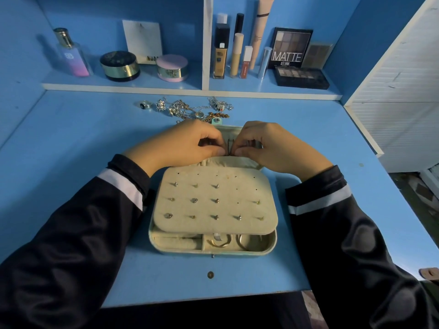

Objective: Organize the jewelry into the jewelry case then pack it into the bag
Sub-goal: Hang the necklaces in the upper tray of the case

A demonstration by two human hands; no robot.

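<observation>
An open pale green jewelry case (152, 236) lies in the middle of the blue desk. Its cream earring panel (215, 210) carries several stud earrings. Rings (219, 241) sit in the front compartments. Over the raised lid at the back, my left hand (187, 143) and my right hand (266, 146) meet, and both pinch a thin dark chain or hook (230, 148) at the lid's necklace holder. A pile of loose jewelry (190, 109) lies behind the case. No bag is in view.
A shelf behind the desk holds a perfume bottle (71, 55), two round powder jars (120, 66), several makeup tubes (235, 55) and eyeshadow palettes (300, 77). A white panel (399, 86) stands at the right. A small round metal piece (210, 274) lies near the desk's front edge.
</observation>
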